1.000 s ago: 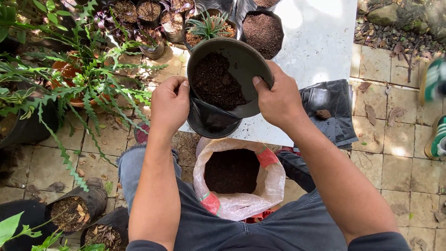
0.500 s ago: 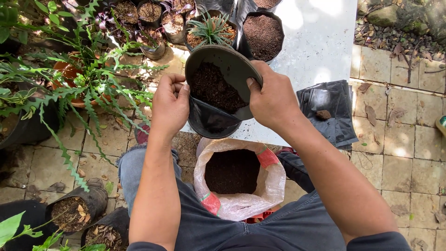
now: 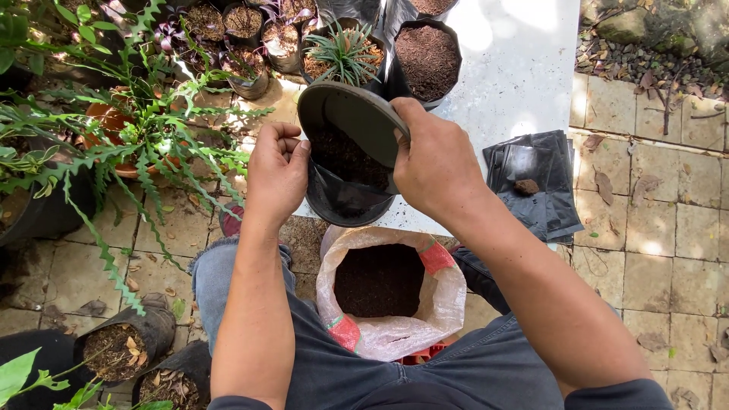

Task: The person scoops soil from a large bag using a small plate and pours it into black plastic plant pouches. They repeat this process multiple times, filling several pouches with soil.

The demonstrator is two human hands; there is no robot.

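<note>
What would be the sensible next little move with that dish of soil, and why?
Probably tip the dark dish a little further: the right hand already tilts it over the black grow bag, whose rim the left hand holds open, and soil clings inside.

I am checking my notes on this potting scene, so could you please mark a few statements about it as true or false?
1. The right hand tilts a dark round dish holding soil. True.
2. The left hand rests on the pale sack. False: it pinches the rim of the black grow bag beneath the dish.
3. The pale sack between the person's knees is open and holds dark soil. True.
4. A spiky green plant stands in a bag beyond the dish. True.
5. The flat black bags lie on the person's left. False: they lie on the right, on the white sheet's edge.
</note>
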